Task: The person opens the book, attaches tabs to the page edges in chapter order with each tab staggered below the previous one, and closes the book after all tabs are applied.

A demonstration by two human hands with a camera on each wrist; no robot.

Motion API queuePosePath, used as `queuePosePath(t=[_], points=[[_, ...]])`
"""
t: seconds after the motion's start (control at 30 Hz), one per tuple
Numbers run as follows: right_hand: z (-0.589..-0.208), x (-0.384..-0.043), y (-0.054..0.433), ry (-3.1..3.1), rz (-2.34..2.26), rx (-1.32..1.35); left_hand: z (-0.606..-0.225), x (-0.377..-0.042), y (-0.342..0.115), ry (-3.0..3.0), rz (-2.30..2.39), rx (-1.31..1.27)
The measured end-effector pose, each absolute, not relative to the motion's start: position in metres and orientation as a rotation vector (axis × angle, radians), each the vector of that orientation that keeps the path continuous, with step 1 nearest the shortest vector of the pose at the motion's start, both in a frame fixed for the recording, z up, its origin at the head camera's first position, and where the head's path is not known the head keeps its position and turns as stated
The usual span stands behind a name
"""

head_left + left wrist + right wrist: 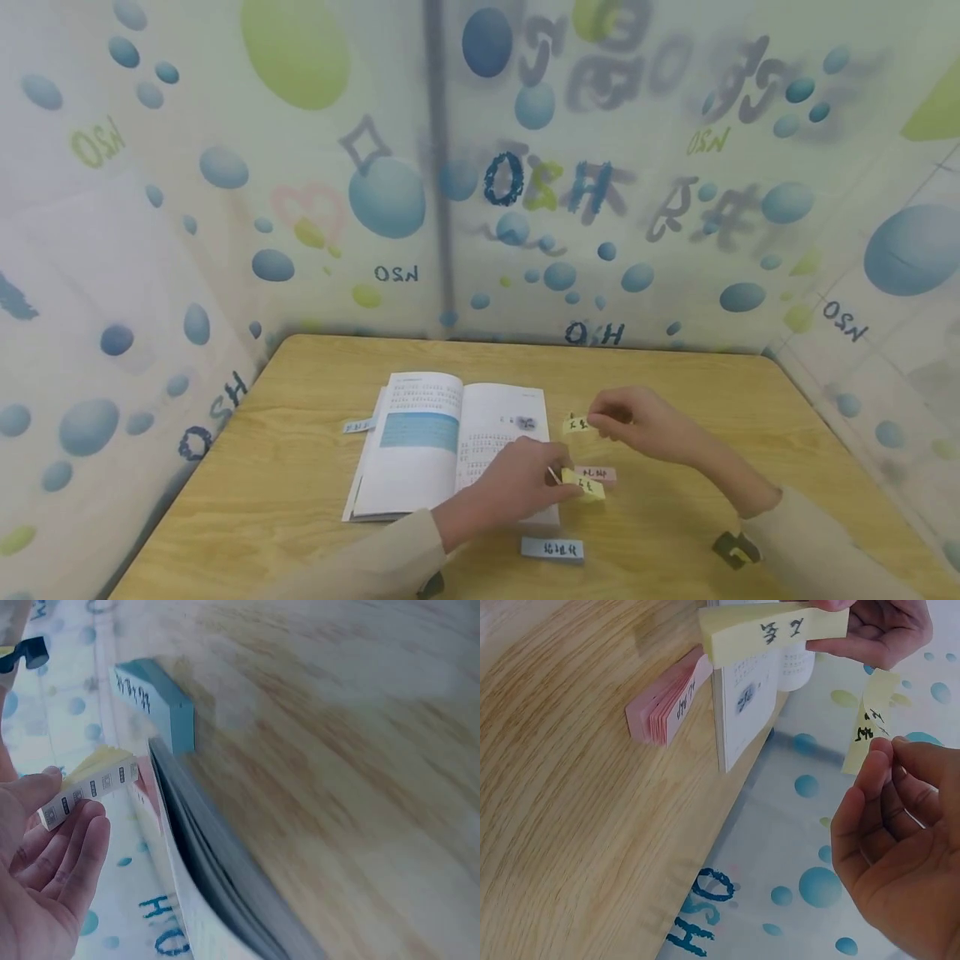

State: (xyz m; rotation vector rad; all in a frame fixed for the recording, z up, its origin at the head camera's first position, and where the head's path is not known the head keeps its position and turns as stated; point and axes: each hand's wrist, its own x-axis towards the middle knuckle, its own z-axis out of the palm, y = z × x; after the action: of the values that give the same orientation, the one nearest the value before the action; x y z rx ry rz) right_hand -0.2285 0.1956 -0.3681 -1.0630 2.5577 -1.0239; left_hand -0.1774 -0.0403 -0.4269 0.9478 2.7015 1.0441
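- Left hand [517, 477]: thumb and fingers pinch a yellow pad [585, 487], at the book's right edge.
- Right hand [633, 422]: curled, fingertips closed on a handwritten yellow slip [576, 425], apart from the pad.
- Pink pad [602, 474] on the table, partly hidden behind the yellow one.
- Blue pad [551, 550] nearer the person.
- Open book [412, 479]; left hand blocks its lower right page.
- Blue slip [357, 426] by its left edge; attached or not, I can't tell.
- Bubble-patterned wall [315, 275] behind the table [300, 408].

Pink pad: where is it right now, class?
In the head view, the pink pad lies on the table just right of the book, partly hidden behind the yellow pad in the left hand.
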Motion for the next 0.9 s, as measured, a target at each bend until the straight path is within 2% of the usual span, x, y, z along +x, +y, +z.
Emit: queuePosePath(t=[0.43,0.9], points=[[-0.364,-0.229,0.216,2.619,-1.009,-1.050,-0.433,-0.171,-0.009,2.719,0.921,0.875],[-0.368,-0.228,0.218,2.621,-1.010,-1.057,-0.437,-0.163,-0.015,2.713,0.806,0.927]])
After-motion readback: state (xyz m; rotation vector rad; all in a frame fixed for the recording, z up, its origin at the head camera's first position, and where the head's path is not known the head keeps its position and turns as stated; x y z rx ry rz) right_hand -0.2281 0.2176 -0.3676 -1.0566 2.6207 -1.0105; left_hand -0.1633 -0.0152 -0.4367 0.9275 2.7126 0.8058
